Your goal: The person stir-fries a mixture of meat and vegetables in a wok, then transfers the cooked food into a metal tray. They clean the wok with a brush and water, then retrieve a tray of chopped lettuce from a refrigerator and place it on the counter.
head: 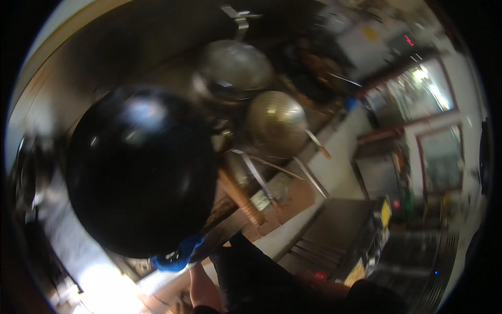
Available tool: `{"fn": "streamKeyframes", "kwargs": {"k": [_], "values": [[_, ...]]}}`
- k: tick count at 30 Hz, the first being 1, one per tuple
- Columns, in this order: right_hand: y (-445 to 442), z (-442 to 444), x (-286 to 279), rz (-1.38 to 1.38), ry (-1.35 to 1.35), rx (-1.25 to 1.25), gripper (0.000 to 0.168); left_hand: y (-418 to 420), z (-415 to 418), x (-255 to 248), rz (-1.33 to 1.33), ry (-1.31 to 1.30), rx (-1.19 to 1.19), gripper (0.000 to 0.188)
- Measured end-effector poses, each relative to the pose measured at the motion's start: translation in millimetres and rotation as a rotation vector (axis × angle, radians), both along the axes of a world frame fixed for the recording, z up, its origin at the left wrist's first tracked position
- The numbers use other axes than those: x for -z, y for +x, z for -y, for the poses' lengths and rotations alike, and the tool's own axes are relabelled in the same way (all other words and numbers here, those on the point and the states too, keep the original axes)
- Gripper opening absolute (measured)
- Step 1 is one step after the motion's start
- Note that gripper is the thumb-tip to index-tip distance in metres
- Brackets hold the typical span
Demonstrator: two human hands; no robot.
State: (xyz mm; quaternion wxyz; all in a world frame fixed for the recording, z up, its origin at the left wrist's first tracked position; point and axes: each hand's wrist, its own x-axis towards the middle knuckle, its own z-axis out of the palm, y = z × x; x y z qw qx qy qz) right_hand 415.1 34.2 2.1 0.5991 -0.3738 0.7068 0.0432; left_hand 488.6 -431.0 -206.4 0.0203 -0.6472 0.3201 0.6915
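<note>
A large black wok [143,172] fills the left of the view, its glossy surface catching light. My left hand grips its near rim through a bunched blue cloth [176,255]; the cloth covers most of the fingers, and the bare forearm [204,286] shows below. My right hand [331,289] is low at my side against my dark clothing, blurred and partly hidden, so its fingers cannot be made out. Right of the wok lie a bamboo wok brush [243,198] and a round perforated metal strainer [277,123] with a handle.
Behind the strainer sits another metal wok [237,70], below a tap [240,17]. Long-handled utensils [257,176] cross the stove's near edge. A steel cabinet [337,219] stands at right, near a framed window [419,90]. Bright glare [108,292] washes out the lower left.
</note>
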Motion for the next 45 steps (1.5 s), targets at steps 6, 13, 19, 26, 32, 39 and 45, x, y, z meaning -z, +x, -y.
{"fn": "streamKeyframes", "kwargs": {"k": [6, 13, 19, 26, 32, 39, 45], "values": [[-27, 75, -30, -0.224, 0.322, 0.86, 0.035, -34, 12, -26, -0.081, -0.004, 0.238, 0.031], [-30, 44, -26, -0.174, 0.34, 1.193, 0.037, -68, -23, -84, -0.14, 0.062, 0.696, 0.033], [-24, 10, 5, -0.171, 0.261, 1.314, 0.035, -170, -96, -130, -0.192, 0.119, 1.055, 0.035], [-65, -59, 46, -0.156, 0.206, 1.489, 0.039, -318, -214, -180, -0.287, 0.05, 1.319, 0.036], [-110, -122, 66, -0.085, 0.017, 1.24, 0.039, -403, -308, -213, -0.327, 0.067, 1.539, 0.038], [-200, -172, 66, -0.04, -0.018, 1.416, 0.041, -486, -399, -218, -0.302, 0.141, 1.759, 0.04], [-298, -232, 68, -0.133, -0.029, 1.585, 0.042, -605, -504, -208, -0.256, 0.242, 1.979, 0.042]]}}
